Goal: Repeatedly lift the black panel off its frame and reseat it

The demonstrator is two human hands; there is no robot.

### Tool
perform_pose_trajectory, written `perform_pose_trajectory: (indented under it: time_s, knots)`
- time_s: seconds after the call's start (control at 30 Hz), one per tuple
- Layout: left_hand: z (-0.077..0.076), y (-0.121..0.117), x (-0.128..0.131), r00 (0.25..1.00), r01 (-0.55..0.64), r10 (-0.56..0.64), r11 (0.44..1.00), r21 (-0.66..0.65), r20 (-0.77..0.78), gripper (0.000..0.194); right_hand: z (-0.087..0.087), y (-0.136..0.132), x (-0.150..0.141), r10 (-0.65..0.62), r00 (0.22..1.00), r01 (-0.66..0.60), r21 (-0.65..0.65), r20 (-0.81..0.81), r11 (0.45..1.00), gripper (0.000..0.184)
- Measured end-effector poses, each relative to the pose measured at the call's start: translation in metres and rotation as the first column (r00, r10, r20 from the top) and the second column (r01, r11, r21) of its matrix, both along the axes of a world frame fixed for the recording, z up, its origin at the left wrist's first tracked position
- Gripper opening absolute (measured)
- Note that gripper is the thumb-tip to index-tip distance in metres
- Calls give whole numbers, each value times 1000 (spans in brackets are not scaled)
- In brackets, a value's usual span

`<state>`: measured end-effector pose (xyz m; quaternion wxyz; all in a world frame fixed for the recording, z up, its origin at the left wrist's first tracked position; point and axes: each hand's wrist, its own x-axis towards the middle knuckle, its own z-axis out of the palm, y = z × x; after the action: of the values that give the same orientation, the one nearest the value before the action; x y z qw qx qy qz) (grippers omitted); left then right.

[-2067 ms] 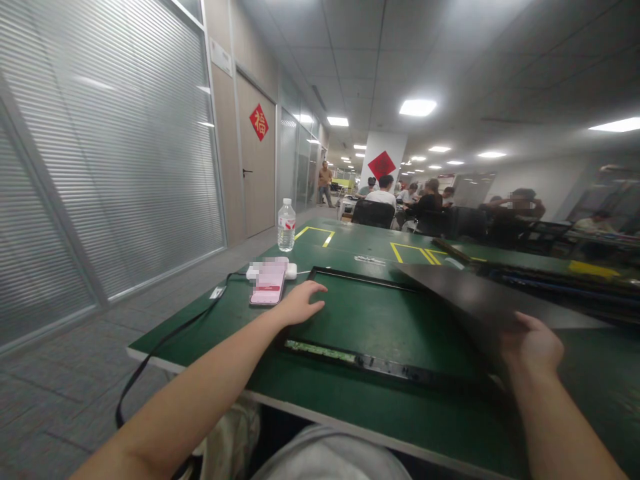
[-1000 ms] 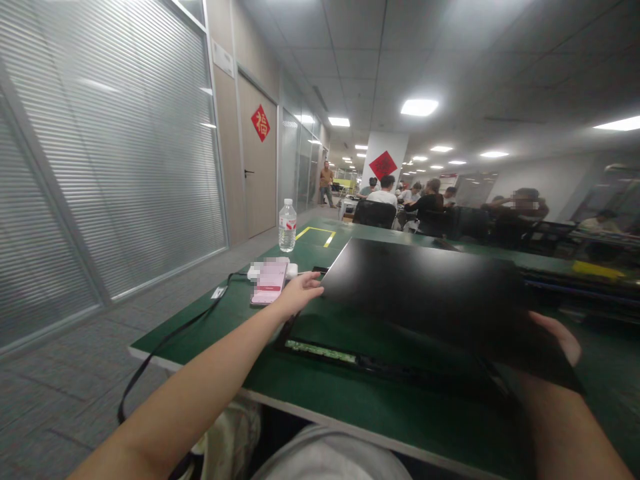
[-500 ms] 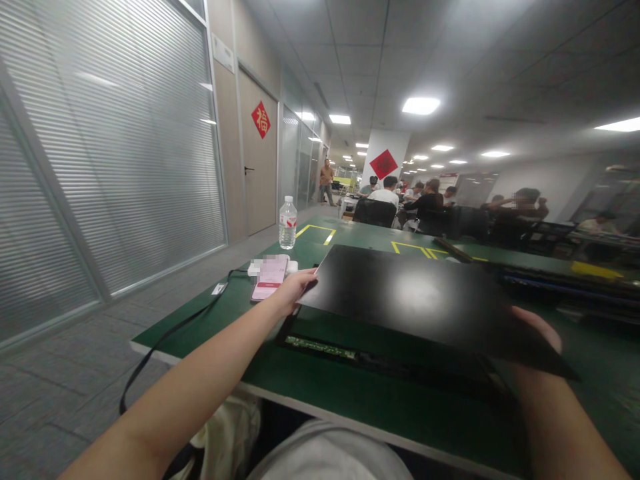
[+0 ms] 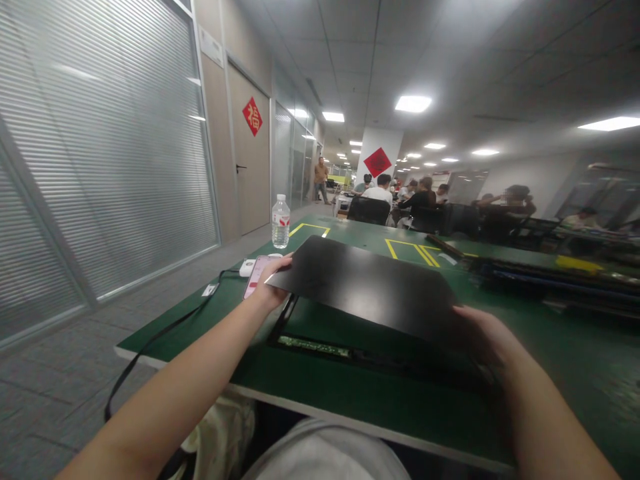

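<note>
A thin black rectangular panel [image 4: 367, 277], glossy on top, is held tilted above the table between my two hands. My left hand [image 4: 273, 283] is closed around its left edge. On its right edge, my right hand [image 4: 487, 333] is closed too, with some fingers hidden beneath it. Under the panel lies a dark frame [image 4: 280, 323] on the green tabletop, partly covered from sight. A green circuit board strip [image 4: 315, 347] shows along the frame's near side.
Close to my left hand lie a phone [image 4: 253, 277] and a white power strip [image 4: 246, 268] with a black cable [image 4: 165, 325]. A water bottle [image 4: 281, 223] stands behind them. Long dark parts [image 4: 530, 277] lie at the right. People [image 4: 377, 190] sit farther back.
The panel has shifted left and turned slightly, its near right corner no longer jutting toward me. Both hands have moved left with it, and the camera view has shifted a little.
</note>
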<state>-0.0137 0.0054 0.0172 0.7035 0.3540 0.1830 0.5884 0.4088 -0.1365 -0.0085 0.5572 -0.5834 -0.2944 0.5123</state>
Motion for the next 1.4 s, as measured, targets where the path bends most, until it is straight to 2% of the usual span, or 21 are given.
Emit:
perform_pose_trajectory:
  time_s: [0.13, 0.33, 0.53, 0.7, 0.9, 1.17, 1.4]
  knots:
    - [1, -1, 0, 999, -51, 51, 999, -10, -9, 22, -4, 3, -2, 89, 995, -91, -41, -54, 995, 35]
    - [1, -1, -1, 996, -69, 70, 997, 24, -47, 21, -6, 6, -2, 114, 992, -111, -45, 56, 993, 30]
    - [-1, 1, -1, 994, -78, 82, 995, 57, -67, 30, -12, 12, 8, -52, 997, 50, 30, 56, 998, 34]
    - [-2, 3, -2, 995, -71, 74, 997, 30, -74, 38, -11, 12, 9, -178, 980, 178, 3, 89, 984, 43]
    - [-4, 4, -1, 991, -81, 89, 993, 81, -102, 45, -10, 12, 9, -213, 943, 225, -19, 257, 974, 46]
    - [-10, 3, 2, 976, -56, 69, 996, 69, -204, 53, -5, 11, 6, -316, 872, 360, -49, 374, 932, 34]
    - [-15, 2, 5, 950, -21, 24, 1000, 14, -312, 44, -3, 8, 7, -341, 824, 405, -49, 453, 913, 28]
